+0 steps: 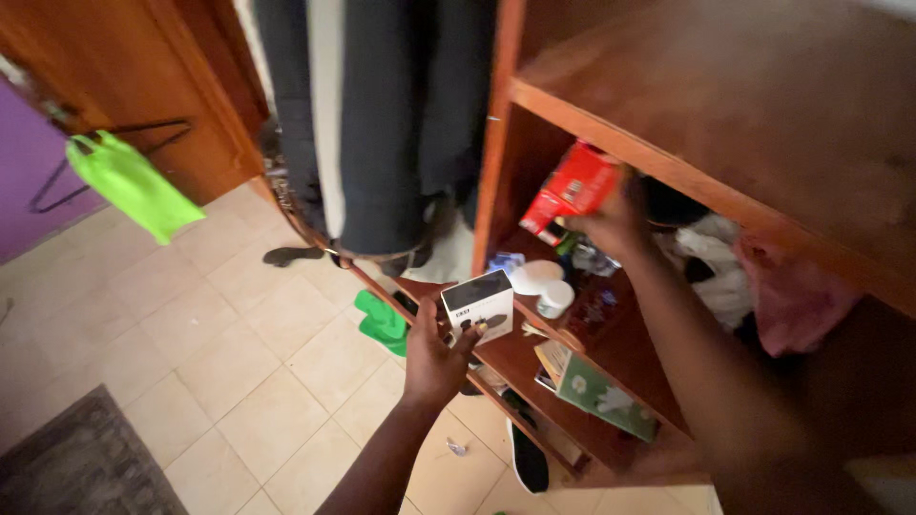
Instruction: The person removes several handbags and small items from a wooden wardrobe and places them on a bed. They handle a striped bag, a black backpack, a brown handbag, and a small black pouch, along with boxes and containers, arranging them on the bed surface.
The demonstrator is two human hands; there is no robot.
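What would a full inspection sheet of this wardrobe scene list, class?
Surface: wooden shelf, crowded.
Job's things: small white and black box; red carton.
Clutter: white round lids, green packet, pink cloth, white cloth.
Hands: left hand holds the box; right hand holds the carton.
Cables: nothing seen.
Surroundings: hanging dark clothes, tiled floor, grey rug, green bag.

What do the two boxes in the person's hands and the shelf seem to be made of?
The small white and black box in the left hand looks like smooth printed cardboard, judging by its crisp edges. The red box in the right hand also looks like cardboard, though it is blurred. The shelf appears to be reddish-brown wood with a dull varnish.
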